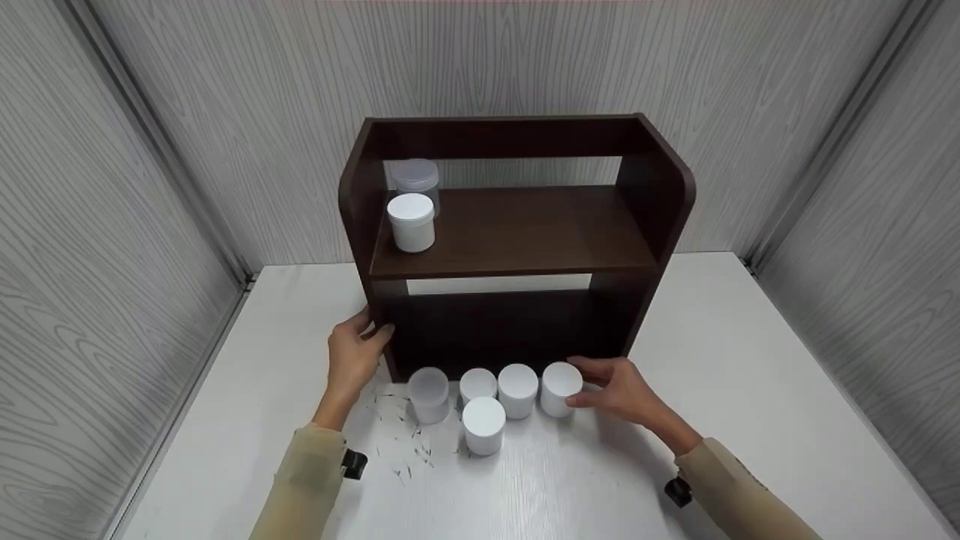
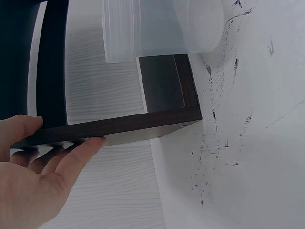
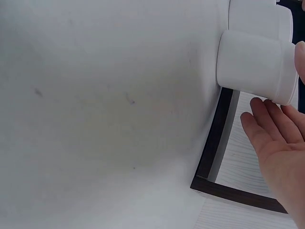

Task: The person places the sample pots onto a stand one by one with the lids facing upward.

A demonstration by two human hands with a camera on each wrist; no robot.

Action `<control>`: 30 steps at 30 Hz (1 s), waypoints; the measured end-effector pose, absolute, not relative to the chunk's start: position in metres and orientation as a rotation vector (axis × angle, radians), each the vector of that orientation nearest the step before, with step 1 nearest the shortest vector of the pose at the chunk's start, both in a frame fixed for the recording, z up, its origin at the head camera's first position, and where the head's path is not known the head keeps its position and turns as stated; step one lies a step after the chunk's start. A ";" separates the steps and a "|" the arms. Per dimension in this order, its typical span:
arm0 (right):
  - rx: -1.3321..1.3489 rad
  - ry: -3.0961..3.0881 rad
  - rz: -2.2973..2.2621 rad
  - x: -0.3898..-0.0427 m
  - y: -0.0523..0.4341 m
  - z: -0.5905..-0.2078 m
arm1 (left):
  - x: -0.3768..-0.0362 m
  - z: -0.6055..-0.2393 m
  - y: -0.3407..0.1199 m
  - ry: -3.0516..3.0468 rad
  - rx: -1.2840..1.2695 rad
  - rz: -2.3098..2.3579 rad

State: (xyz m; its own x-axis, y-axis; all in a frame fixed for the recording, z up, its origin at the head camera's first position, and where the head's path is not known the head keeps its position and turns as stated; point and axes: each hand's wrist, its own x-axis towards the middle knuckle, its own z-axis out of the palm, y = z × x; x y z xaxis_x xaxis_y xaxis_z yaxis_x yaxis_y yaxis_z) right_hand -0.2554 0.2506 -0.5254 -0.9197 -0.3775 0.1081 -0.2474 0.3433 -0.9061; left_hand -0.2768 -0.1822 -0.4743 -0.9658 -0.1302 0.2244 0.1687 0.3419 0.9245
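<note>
My left hand (image 1: 354, 356) grips the left side panel (image 2: 128, 126) of a dark brown two-tier shelf (image 1: 517, 259), with the thumb on one face and the fingers on the other. At the right end of a row of jars stands a white lidded jar (image 1: 561, 390). My right hand (image 1: 616, 391) is at its right side, thumb in front and fingers behind, the fingers mostly straight beside the lid in the right wrist view. Left of it are more white jars (image 1: 517, 391), one white jar (image 1: 484, 426) in front, and a frosted translucent jar (image 1: 429, 395) at the left end.
On the shelf's upper board, at the left, a white jar (image 1: 412, 223) stands before a translucent jar (image 1: 417, 176). Dark scuff marks (image 2: 214, 114) lie on the white table (image 1: 585, 487) near the frosted jar. Wood-grain panels (image 1: 487, 60) enclose the table at back and sides.
</note>
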 end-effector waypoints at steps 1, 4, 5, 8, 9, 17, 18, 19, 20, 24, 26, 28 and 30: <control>-0.583 2.476 -1.634 -0.256 0.251 -0.526 | -0.277 -0.474 -0.182 -2.351 -0.035 -1.670; -0.603 2.486 -1.632 -0.257 0.250 -0.528 | -0.278 -0.474 -0.182 -2.351 -0.033 -1.673; -0.611 2.488 -1.633 -0.257 0.250 -0.528 | -0.278 -0.474 -0.182 -2.349 -0.031 -1.670; -0.615 2.492 -1.636 -0.258 0.250 -0.530 | -0.277 -0.474 -0.182 -2.344 -0.032 -1.658; -0.618 2.492 -1.636 -0.258 0.250 -0.530 | -0.277 -0.474 -0.182 -2.344 -0.034 -1.654; -0.600 2.479 -1.660 -0.257 0.250 -0.530 | -0.275 -0.474 -0.183 -2.327 -0.041 -1.661; -0.600 2.476 -1.663 -0.257 0.249 -0.530 | -0.275 -0.474 -0.183 -2.326 -0.043 -1.658; -0.599 2.472 -1.667 -0.257 0.249 -0.530 | -0.275 -0.474 -0.183 -2.327 -0.040 -1.654; -0.598 2.473 -1.665 -0.258 0.249 -0.530 | -0.275 -0.474 -0.183 -2.328 -0.038 -1.651; -0.598 2.470 -1.666 -0.257 0.249 -0.529 | -0.276 -0.474 -0.183 -2.338 -0.027 -1.641; -0.600 2.475 -1.660 -0.256 0.250 -0.529 | -0.276 -0.474 -0.182 -2.343 -0.020 -1.644; -0.589 2.472 -1.660 -0.256 0.250 -0.528 | -0.277 -0.474 -0.182 -2.346 -0.022 -1.655; -0.572 2.468 -1.662 -0.255 0.251 -0.528 | -0.277 -0.474 -0.182 -2.349 -0.022 -1.668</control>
